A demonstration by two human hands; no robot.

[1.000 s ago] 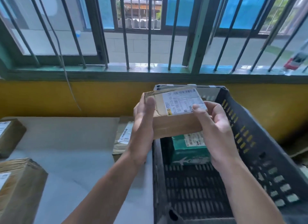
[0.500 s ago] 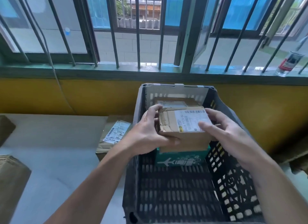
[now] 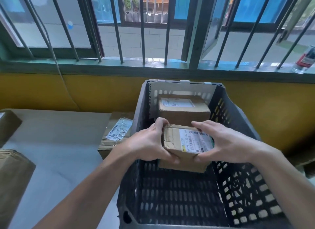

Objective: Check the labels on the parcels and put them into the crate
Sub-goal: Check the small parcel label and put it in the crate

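A brown cardboard parcel (image 3: 185,143) with a white barcode label on top is inside the dark grey slatted crate (image 3: 238,186). My left hand (image 3: 150,143) grips its left side with fingers curled over the top edge and thumb under the front. My right hand (image 3: 219,141) grips the right side the same way. The parcel covers a green box that barely shows by my right hand. Behind it in the crate stands another labelled brown parcel (image 3: 183,108).
A labelled parcel (image 3: 115,133) lies on the grey table (image 3: 59,143) against the crate's left wall. Two more brown parcels (image 3: 12,182) sit at the table's left edge. A yellow wall and barred window are behind; a bottle (image 3: 305,60) stands on the sill.
Both hands have lowered the parcel from chest height down into the crate, onto the green box. The view has shifted to centre on the crate.
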